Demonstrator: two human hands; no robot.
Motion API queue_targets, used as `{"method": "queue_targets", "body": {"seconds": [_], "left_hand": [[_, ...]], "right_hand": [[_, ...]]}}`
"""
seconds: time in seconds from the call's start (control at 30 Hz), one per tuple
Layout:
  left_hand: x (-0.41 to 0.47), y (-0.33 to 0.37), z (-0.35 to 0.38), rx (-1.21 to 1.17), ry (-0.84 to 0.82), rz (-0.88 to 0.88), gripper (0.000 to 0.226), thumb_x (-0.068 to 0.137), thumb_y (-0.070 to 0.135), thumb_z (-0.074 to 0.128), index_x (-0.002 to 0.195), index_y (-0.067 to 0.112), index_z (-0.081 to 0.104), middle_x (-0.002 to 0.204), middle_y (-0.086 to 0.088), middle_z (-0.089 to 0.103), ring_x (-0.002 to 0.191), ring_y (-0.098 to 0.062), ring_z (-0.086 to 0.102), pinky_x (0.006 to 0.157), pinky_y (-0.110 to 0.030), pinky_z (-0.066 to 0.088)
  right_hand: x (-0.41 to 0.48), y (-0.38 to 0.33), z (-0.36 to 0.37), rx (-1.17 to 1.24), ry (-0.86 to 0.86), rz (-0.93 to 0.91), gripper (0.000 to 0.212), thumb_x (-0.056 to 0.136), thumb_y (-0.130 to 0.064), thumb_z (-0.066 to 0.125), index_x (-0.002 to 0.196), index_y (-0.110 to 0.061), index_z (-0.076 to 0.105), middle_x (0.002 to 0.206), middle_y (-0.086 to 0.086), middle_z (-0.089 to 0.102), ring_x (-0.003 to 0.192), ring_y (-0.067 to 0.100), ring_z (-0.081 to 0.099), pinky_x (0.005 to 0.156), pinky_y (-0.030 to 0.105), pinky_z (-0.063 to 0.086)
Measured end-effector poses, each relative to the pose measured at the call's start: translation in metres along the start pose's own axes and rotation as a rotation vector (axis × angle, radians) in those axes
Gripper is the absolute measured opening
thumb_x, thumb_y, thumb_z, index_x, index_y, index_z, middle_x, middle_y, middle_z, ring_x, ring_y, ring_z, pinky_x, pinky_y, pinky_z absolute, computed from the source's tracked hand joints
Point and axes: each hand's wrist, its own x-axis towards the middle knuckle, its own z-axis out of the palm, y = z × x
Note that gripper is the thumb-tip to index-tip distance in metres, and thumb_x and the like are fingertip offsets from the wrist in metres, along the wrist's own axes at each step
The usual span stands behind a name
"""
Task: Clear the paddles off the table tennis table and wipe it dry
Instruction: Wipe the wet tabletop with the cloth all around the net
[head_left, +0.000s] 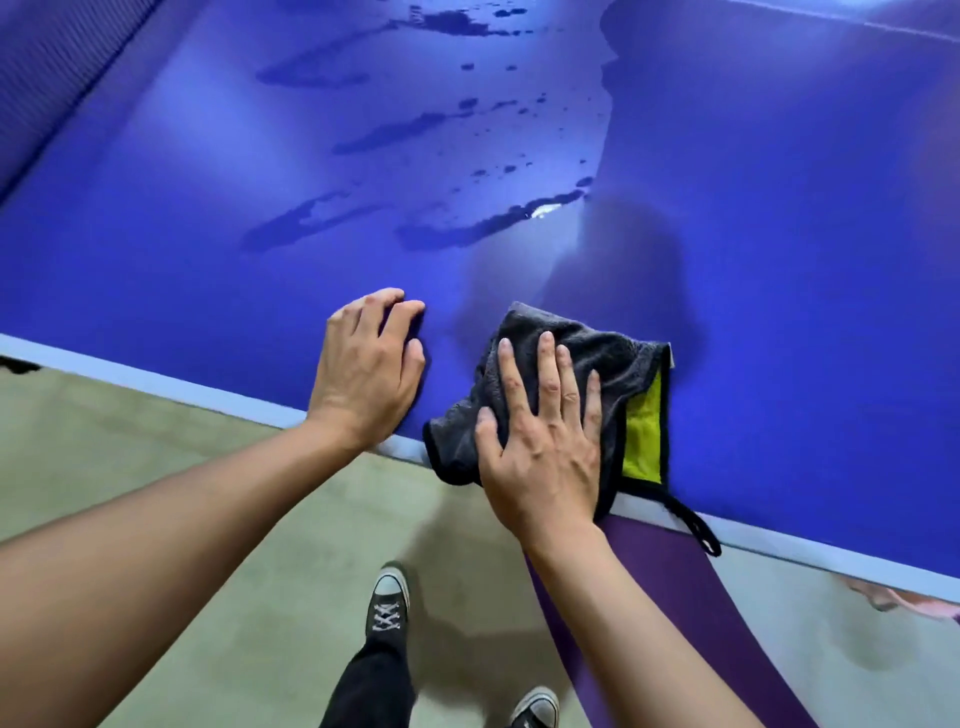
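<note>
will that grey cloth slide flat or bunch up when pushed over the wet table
The grey plush cloth with a yellow-green face looks floppy: creased, drooping over the edge of the blue table, so it may bunch unless the flat right hand spreads it. Its pile probably soaks up the puddles and gets heavier.

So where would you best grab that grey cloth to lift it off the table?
On the cloth, probably the bunched near-left corner, coming from the person's side: it overhangs the edge of the table, so fingers can pinch above and below. Its middle lies flat under the right hand.
</note>
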Motion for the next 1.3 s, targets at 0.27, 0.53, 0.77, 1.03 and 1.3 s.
{"method": "queue_targets", "body": {"seconds": [0.27, 0.53, 0.77, 1.03, 1.3], "left_hand": [[0.079, -0.04, -0.011, -0.063, -0.085, 0.085, 0.047, 0.096, 0.029, 0.035, 0.131, 0.007, 0.057, 0.139, -0.017, 0.052, 0.125, -0.039, 0.049, 0.109, -0.048, 0.033], [0.169, -0.057, -0.007, -0.005, -0.105, 0.118, 0.053, 0.096, 0.034, 0.029, 0.133, 0.007, 0.054, 0.138, -0.015, 0.051, 0.126, -0.043, 0.044, 0.114, -0.049, 0.026], [0.282, -0.065, 0.005, -0.029, -0.117, 0.198, 0.057, 0.096, 0.035, 0.026, 0.137, 0.005, 0.052, 0.146, -0.016, 0.048, 0.138, -0.038, 0.041, 0.116, -0.049, 0.028], [0.406, -0.076, 0.035, -0.027, -0.156, 0.202, 0.059, 0.097, 0.035, 0.032, 0.148, 0.007, 0.043, 0.157, -0.016, 0.036, 0.147, -0.036, 0.03, 0.124, -0.047, 0.015], [0.413, -0.082, 0.044, -0.078, -0.124, 0.198, 0.055, 0.098, 0.032, 0.037, 0.15, 0.014, 0.04, 0.16, -0.008, 0.033, 0.15, -0.03, 0.026, 0.125, -0.046, 0.016]], "right_hand": [[0.061, -0.009, 0.004, -0.062, -0.058, 0.036, 0.065, 0.098, -0.054, 0.037, 0.161, -0.041, 0.025, 0.171, 0.003, 0.017, 0.158, 0.018, 0.013, 0.126, 0.055, 0.01], [0.158, 0.004, 0.017, -0.144, -0.067, 0.143, 0.066, 0.097, -0.056, 0.033, 0.16, -0.046, 0.019, 0.171, 0.001, 0.016, 0.159, 0.016, 0.006, 0.125, 0.059, -0.001], [0.285, 0.031, 0.027, -0.155, -0.078, 0.196, 0.065, 0.097, -0.06, 0.024, 0.161, -0.047, 0.015, 0.172, -0.001, 0.013, 0.158, 0.015, 0.001, 0.125, 0.057, -0.002], [0.463, 0.07, 0.039, -0.133, -0.083, 0.176, 0.064, 0.098, -0.059, 0.027, 0.16, -0.048, 0.016, 0.171, 0.0, 0.014, 0.158, 0.016, 0.004, 0.126, 0.055, -0.003], [0.617, 0.092, 0.05, -0.134, -0.119, 0.177, 0.063, 0.098, -0.061, 0.02, 0.16, -0.049, 0.013, 0.172, -0.001, 0.009, 0.158, 0.016, 0.003, 0.126, 0.055, -0.005]]}}
